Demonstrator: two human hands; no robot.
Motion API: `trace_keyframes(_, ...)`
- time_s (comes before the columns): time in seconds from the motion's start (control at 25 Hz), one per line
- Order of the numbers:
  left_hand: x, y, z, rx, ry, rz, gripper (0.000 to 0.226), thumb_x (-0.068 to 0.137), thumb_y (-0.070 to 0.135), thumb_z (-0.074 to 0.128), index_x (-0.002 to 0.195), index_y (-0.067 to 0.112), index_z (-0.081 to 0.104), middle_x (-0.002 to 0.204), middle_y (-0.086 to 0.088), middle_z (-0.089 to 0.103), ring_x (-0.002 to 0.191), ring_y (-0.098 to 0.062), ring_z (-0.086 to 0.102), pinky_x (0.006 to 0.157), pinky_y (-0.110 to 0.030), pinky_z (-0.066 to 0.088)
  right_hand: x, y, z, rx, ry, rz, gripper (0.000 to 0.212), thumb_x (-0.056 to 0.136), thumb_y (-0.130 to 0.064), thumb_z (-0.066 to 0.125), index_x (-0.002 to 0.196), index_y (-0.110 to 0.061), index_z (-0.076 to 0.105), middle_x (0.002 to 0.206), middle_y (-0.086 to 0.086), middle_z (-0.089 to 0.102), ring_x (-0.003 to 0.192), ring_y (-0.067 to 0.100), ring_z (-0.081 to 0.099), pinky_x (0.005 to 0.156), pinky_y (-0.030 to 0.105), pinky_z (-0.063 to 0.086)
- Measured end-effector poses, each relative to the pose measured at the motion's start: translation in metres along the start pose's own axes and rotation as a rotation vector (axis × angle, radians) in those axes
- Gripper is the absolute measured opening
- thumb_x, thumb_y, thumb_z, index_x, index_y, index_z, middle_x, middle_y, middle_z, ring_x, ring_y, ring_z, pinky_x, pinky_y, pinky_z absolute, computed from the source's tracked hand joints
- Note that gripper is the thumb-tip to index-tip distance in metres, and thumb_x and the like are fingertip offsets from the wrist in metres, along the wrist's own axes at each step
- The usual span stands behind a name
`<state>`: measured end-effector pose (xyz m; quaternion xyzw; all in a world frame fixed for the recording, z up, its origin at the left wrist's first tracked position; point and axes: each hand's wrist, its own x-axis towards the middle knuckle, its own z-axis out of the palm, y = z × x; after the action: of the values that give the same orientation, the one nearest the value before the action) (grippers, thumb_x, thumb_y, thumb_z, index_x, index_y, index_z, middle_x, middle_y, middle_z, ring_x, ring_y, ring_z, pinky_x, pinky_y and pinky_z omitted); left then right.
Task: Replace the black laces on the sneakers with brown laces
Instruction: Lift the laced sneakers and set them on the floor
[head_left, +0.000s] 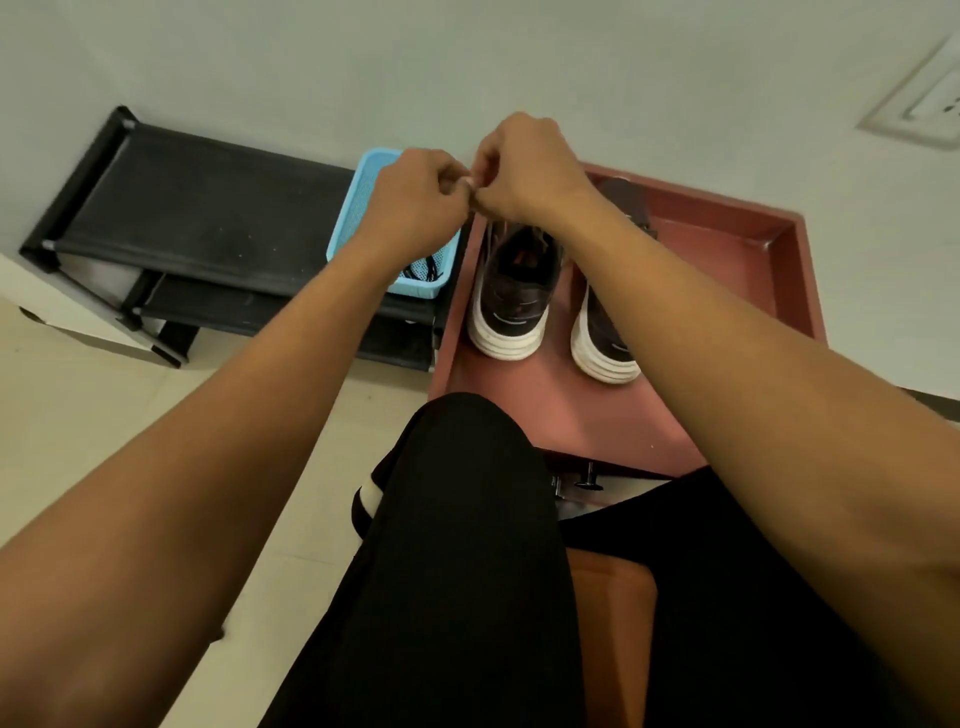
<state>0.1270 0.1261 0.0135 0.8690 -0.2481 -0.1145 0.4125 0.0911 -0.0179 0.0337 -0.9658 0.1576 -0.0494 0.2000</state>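
Two dark sneakers with white soles stand heel-toward-me on a reddish table (727, 291). The left sneaker (514, 291) is in full view; the right sneaker (602, 338) is partly hidden under my right forearm. My left hand (415, 200) and my right hand (524, 171) meet above the left sneaker's front, fingers curled, pinching a lace between them. Thin lace strands (493, 234) run down from my hands to the shoe; their colour is hard to tell. Black laces (423, 270) lie in a blue basket (358, 208).
The blue basket sits on a black shoe rack (197, 213) to the left of the table, against a pale wall. A dark object (623, 200) lies at the table's far side. My knees in black trousers are below. A wall socket (930, 98) is at the upper right.
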Motion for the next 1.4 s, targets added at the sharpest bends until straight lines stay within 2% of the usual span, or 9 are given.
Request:
trace_keyframes(0.08,-0.016,0.027,0.007,-0.032,0.011,0.102,0.025,0.101,0.026,0.060,0.119,0.018,0.075,0.106,0.003,0.077,0.098,-0.011,0.071,0.091,-0.025,0.056,-0.035,0.023,-0.034,0.071,0.047,-0.007,0.008,0.086,-0.025,0.080,0.092,-0.020,0.081,0.086,-0.004,0.073,0.079,0.009,0.068,0.073,0.019,0.054)
trace_keyframes(0.2,-0.041,0.055,0.023,0.010,-0.001,0.201,0.020,0.100,0.026,0.064,0.114,0.019,0.075,0.099,0.009,0.074,0.088,-0.003,0.067,0.075,-0.001,0.045,-0.086,0.062,-0.068,0.116,0.111,0.038,0.012,0.084,-0.028,0.082,0.096,-0.023,0.082,0.085,-0.005,0.076,0.080,0.009,0.072,0.076,0.016,0.054)
trace_keyframes(0.36,-0.071,0.065,0.041,0.038,-0.042,0.227,0.019,0.098,0.022,0.068,0.114,0.016,0.075,0.098,0.008,0.074,0.088,-0.003,0.068,0.076,0.003,0.042,-0.134,0.097,-0.083,0.183,0.129,0.135,0.013,0.087,-0.020,0.083,0.099,-0.017,0.081,0.084,-0.005,0.075,0.076,0.008,0.072,0.069,0.003,0.048)
trace_keyframes(0.44,-0.077,0.065,0.047,0.075,-0.062,0.240,0.021,0.097,0.022,0.070,0.116,0.015,0.075,0.103,0.006,0.075,0.093,-0.006,0.069,0.085,-0.005,0.048,-0.141,0.102,-0.080,0.182,0.119,0.128,0.013,0.088,-0.020,0.083,0.100,-0.017,0.081,0.083,-0.004,0.075,0.076,0.009,0.073,0.073,0.005,0.052)
trace_keyframes(0.56,-0.071,0.054,0.053,0.311,-0.117,0.272,0.036,0.094,0.026,0.074,0.126,0.012,0.071,0.118,-0.004,0.074,0.111,-0.021,0.068,0.100,-0.034,0.053,-0.144,0.110,-0.066,0.050,0.071,0.109,0.019,0.086,-0.030,0.084,0.102,-0.021,0.081,0.091,-0.002,0.078,0.087,0.015,0.074,0.088,0.033,0.061)
trace_keyframes(0.72,-0.067,0.030,0.065,0.643,-0.231,0.232,0.052,0.086,0.023,0.079,0.134,0.010,0.063,0.122,-0.013,0.067,0.118,-0.034,0.057,0.095,-0.048,0.052,-0.158,0.119,-0.036,-0.218,-0.182,0.140,0.033,0.084,-0.035,0.084,0.114,-0.023,0.075,0.103,0.007,0.073,0.093,0.030,0.070,0.081,0.045,0.061)
trace_keyframes(0.84,-0.068,0.023,0.076,0.630,-0.192,0.271,0.046,0.087,0.013,0.078,0.130,0.009,0.063,0.117,-0.014,0.068,0.115,-0.036,0.059,0.091,-0.051,0.053,-0.160,0.121,-0.024,-0.242,-0.155,0.138,0.032,0.087,-0.022,0.079,0.118,-0.021,0.071,0.103,0.011,0.070,0.093,0.036,0.069,0.077,0.044,0.060)
trace_keyframes(1.0,-0.068,0.024,0.080,0.568,-0.153,0.257,0.046,0.089,0.013,0.079,0.132,0.014,0.066,0.113,-0.019,0.067,0.107,-0.038,0.063,0.087,-0.047,0.054,-0.160,0.120,-0.022,-0.223,-0.112,0.134,0.029,0.088,-0.021,0.080,0.117,-0.022,0.073,0.100,0.010,0.071,0.093,0.036,0.069,0.071,0.038,0.055)
trace_keyframes(1.4,-0.096,0.074,0.035,0.479,0.039,0.326,0.038,0.091,0.015,0.076,0.127,0.024,0.071,0.113,-0.015,0.064,0.103,-0.035,0.061,0.083,-0.044,0.051,-0.180,0.072,-0.071,-0.310,0.080,0.088,0.030,0.090,-0.031,0.081,0.119,-0.028,0.074,0.103,0.010,0.073,0.096,0.036,0.070,0.082,0.048,0.062)
